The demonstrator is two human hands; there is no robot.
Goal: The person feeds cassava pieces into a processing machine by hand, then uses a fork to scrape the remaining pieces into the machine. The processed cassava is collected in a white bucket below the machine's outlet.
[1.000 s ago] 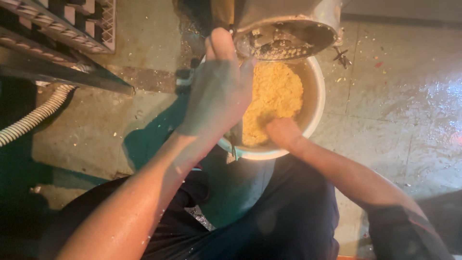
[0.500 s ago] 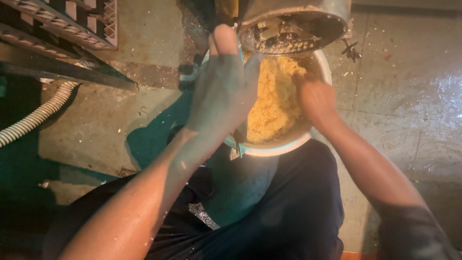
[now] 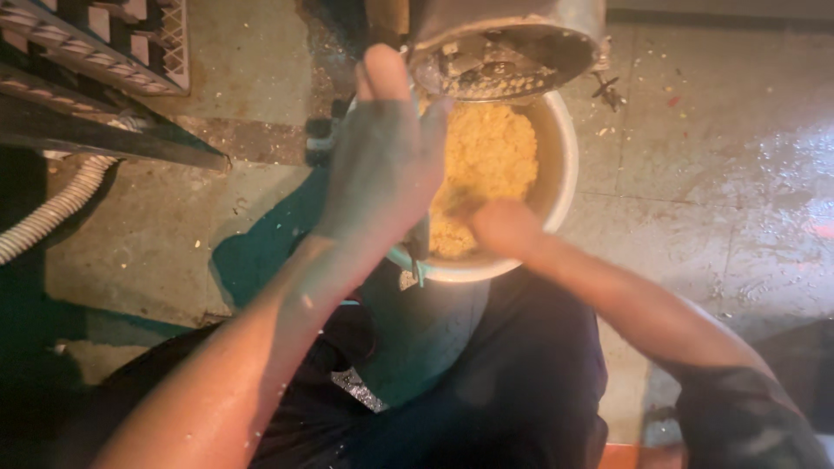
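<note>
Two hands at a bowl of yellow mash under a grinder.

Nearest, dark trousers fill the bottom of the view, with a green tub between the knees. The right hand reaches into the white bowl and lies on the yellow mash at its near side; it is blurred, so I cannot tell whether it is open or closed. The left hand is raised over the bowl's left rim, fingers straight and together, open and holding nothing. The bowl sits on top of the tub. Just beyond, the metal grinder hangs over the bowl's far edge, its mouth caked with mash. Farther left, on the wet concrete floor, lie a ribbed hose and a dark crate.
</note>
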